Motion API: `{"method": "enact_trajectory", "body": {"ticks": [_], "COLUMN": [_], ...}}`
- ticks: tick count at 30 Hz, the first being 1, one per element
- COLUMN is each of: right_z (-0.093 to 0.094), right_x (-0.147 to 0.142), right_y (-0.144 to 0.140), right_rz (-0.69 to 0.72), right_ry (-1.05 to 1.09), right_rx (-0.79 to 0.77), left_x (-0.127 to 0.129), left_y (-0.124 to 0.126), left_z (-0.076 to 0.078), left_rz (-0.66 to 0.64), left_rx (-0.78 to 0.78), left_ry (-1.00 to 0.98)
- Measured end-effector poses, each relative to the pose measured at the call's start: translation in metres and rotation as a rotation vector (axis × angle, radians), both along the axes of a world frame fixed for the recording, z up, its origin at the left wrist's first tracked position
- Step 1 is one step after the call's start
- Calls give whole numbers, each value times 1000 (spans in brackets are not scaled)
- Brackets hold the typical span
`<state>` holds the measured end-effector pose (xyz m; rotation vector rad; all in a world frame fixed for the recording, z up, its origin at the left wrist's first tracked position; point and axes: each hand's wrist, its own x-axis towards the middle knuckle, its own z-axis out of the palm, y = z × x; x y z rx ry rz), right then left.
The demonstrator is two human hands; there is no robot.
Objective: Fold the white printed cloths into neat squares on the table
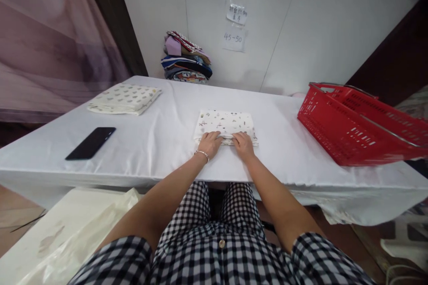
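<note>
I see both hands resting on one folded printed cloth, which lies flat on the white-covered table directly ahead of me. My left hand presses palm-down on the near left edge of the cloth, fingers loosely together and curled over the edge; whether they pinch a layer I cannot tell. A single thin bracelet circles that wrist. My right hand sits just beside the left, also palm-down on the near right edge, fingers close together. The two hands are near each other but not touching.

Counting what else is on the table: one black phone lies flat well to the left of my left hand, near the table's front edge. Beyond it, further left and away from me, is one second folded cloth, pale with small spots. Well to the right of my right hand stands one red plastic basket, tilted, with one end past the table's edge. Far ahead of my hands, against the wall, is one pile of mixed coloured fabrics; I cannot count its pieces. Two paper notes are stuck on the wall above and to the right of that pile.
</note>
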<state>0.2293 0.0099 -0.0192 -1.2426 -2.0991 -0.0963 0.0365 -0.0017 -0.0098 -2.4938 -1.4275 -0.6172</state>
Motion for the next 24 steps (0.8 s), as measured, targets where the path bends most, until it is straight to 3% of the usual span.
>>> {"method": "enact_trajectory", "body": {"ticks": [15, 24], "right_z": [-1, 1], "right_x": [1, 2], "right_y": [1, 0], "right_rz": [6, 16], "right_ry": [-1, 8], "right_rx": [-6, -3], "left_x": [8, 10], "left_y": [-1, -1], "left_z": [6, 2], "left_rz": [41, 63], "left_rx": [-132, -106], "left_ry": [-43, -175]}}
